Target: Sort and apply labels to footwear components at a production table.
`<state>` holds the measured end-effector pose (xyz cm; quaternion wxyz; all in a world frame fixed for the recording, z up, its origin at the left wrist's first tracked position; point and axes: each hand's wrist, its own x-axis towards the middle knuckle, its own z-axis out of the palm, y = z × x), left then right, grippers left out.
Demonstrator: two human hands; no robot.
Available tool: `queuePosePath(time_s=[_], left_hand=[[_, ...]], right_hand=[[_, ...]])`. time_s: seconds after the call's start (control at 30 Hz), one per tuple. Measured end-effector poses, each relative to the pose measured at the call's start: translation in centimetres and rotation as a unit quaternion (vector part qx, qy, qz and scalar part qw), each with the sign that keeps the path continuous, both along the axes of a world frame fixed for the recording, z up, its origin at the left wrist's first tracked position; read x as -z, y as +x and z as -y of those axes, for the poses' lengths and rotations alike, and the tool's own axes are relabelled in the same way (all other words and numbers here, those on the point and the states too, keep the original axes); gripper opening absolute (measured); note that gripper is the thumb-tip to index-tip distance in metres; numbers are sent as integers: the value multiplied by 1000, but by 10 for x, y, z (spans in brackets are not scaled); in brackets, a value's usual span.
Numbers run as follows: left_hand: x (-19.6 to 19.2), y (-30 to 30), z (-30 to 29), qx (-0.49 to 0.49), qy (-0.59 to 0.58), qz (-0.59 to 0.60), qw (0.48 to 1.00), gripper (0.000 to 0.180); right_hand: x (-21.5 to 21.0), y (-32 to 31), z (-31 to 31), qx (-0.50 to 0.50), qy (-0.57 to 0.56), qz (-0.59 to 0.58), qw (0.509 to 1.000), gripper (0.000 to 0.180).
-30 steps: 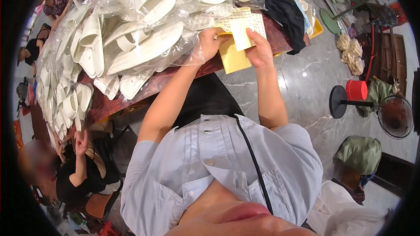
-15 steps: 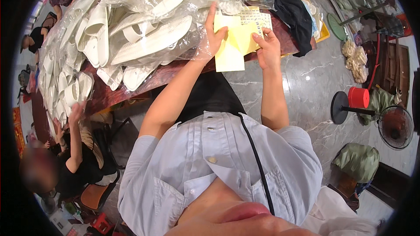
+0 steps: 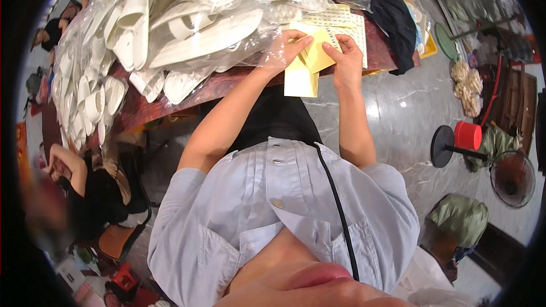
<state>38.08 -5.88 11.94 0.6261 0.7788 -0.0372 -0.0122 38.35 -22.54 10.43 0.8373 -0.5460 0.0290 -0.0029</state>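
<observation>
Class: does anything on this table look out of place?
The crumpled black cloth at the right end of the dark red tabletop looks somewhat stray beside plastic-wrapped white slippers; no spill or damage is evident.

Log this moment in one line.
left hand: holding yellow paper; right hand: holding yellow paper; things: printed sheets, bagged slippers; rest: dark cloth, fan
</observation>
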Motion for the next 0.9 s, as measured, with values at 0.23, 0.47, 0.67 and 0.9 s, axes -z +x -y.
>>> queuePosePath(time_s=[0.23, 0.47, 0.67, 0.9], left_hand=[[6, 0, -13, 0, -33, -7, 999, 31], [2, 0, -19, -13, -9, -15, 1000, 30], [2, 0, -19, -18, -22, -57, 998, 37], [1, -2, -18, -16, -132, -103, 986, 47]], right_hand=[[2, 2, 6, -32, 4, -36, 999, 21], [-7, 4, 18, -151, -26, -52, 987, 23], [-14, 1, 20, -207, -73, -11, 976, 40], [-11, -1, 11, -101, -34, 7, 994, 48]])
